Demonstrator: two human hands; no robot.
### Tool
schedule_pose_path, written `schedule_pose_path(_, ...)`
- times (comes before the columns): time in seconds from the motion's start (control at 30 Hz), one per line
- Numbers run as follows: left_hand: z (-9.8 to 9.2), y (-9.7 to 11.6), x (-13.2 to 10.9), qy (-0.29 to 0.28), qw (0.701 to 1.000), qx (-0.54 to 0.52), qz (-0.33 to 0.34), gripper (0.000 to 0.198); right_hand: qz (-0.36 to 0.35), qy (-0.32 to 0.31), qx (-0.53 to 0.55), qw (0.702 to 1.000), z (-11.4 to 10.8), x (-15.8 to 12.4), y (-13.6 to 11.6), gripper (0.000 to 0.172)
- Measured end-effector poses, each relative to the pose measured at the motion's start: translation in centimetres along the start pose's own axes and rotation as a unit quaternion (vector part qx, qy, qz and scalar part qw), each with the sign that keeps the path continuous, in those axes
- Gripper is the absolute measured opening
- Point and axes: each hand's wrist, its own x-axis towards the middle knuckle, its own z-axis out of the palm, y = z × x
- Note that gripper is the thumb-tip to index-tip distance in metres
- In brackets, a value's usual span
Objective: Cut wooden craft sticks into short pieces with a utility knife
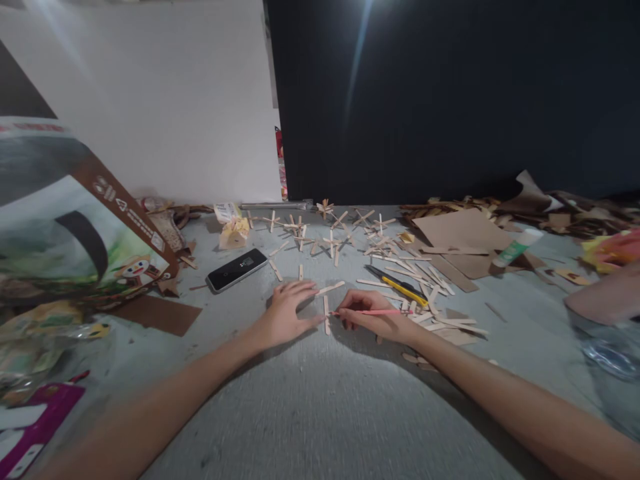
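Gray tabletop [310, 413], matte and faintly speckled, spreads nearest the camera, running back to a smooth black panel [450, 100] and a plain white panel [165, 87]. At the left leans a printed bag [140, 230] with a brown edge; at the right lie flat, straight-cut pieces of brown cardboard [453, 231]. Smaller things follow: a glassy, round-cornered phone [237, 271], a green-and-white glue stick [517, 247], a yellow-and-black cutter [400, 287]. Thin, pale wooden sticks [465, 323] pile loosely beside the right wrist, while others, crossed into spiky star shapes [331, 243], stand along the back.

Between the two hands lies one flat stick [327, 315], pointing away from the person, with a slanting stick [331, 287] just beyond it. The left hand [290, 307] is spread, thumb apart from the fingers, its thumb tip beside the flat stick; contact is unclear. The right hand [370, 319] pinches a slim pink pen-like tool [377, 312], its tip at the flat stick's right edge, though whether it touches cannot be told.
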Motion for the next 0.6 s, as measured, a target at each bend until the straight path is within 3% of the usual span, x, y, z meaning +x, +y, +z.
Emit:
schedule_pose_path(0.3,0.1,0.4,-0.5,-0.043,0.998,0.043,0.016,0.059,0.000,0.000,-0.005,1.000,-0.1,-0.1,-0.1,0.034)
schedule_pose_path(0.6,-0.2,0.6,-1.2,-0.067,0.991,0.060,0.099,0.053,0.005,0.027,0.014,1.000,-0.1,0.0,0.3,0.036)
